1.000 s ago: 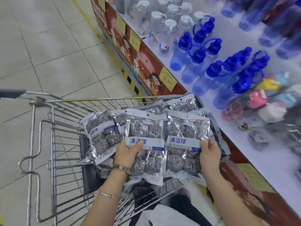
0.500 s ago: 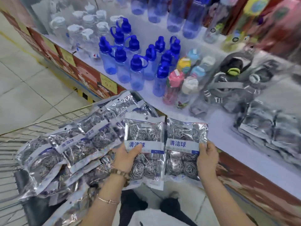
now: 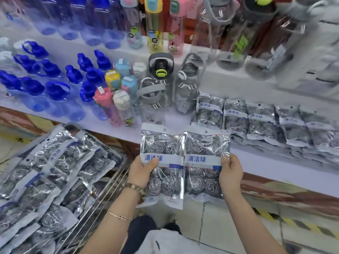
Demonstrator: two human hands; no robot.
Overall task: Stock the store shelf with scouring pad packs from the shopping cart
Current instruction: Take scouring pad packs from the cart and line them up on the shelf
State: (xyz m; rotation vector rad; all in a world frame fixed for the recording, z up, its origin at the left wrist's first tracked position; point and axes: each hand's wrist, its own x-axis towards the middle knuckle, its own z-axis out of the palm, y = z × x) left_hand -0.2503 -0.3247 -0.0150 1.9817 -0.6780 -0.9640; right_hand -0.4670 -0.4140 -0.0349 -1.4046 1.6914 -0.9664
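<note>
The floor (image 3: 229,226) is pale tile with grey joints. Yellow-and-black striped tape (image 3: 293,224) runs along the foot of the display. The white shelf (image 3: 275,167) is stepped in two tiers and carries blue bottles (image 3: 55,92) and grey bottles (image 3: 157,83). The base panel (image 3: 275,191) is red, apparently printed; the detail is blurred. Lighting is even and cool.
</note>
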